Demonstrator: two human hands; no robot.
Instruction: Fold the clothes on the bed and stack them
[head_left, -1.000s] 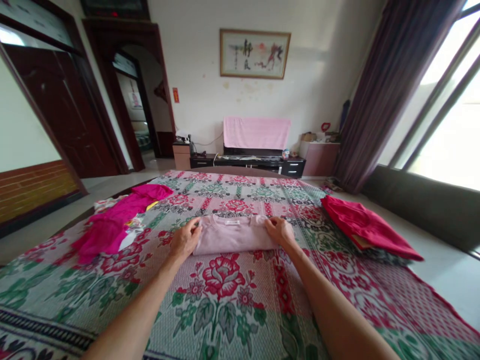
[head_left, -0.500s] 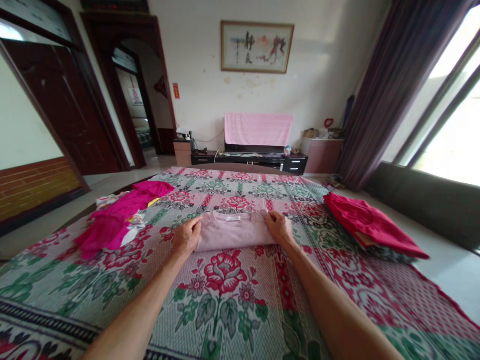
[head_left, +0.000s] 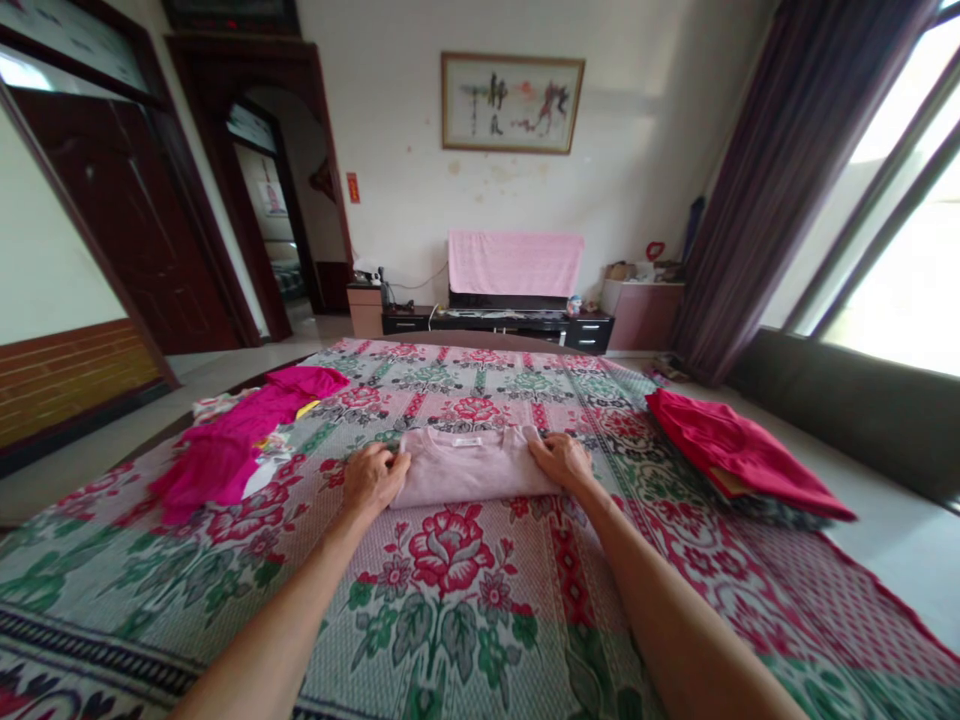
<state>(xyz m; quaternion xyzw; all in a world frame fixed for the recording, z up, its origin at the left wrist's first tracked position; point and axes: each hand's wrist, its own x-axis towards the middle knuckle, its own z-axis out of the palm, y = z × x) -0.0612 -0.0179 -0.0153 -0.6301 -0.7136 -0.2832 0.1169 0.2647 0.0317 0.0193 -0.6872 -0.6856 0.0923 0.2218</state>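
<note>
A pale pink sweater [head_left: 471, 468], folded into a flat oblong, lies on the flowered cloth [head_left: 450, 610] in front of me. Its neckline, with a white label inside, faces up along the far edge. My left hand [head_left: 373, 478] has its fingers curled and closed at the sweater's left end. At the opposite end my right hand [head_left: 561, 460] pinches the upper right corner between thumb and fingers. The fingers' undersides and the folds below them are hidden.
To the left lies a loose heap of magenta clothing [head_left: 225, 450]. A stack of folded clothes with a red garment [head_left: 739, 445] on top sits at the right edge. Beyond the table stands a low black cabinet [head_left: 589, 330] with a pink towel [head_left: 516, 262] above it.
My left hand's fingers have shifted slightly and curl more at the sweater's end. The right hand's fingers have adjusted a little. The sweater keeps its place; the view has tilted slightly.
</note>
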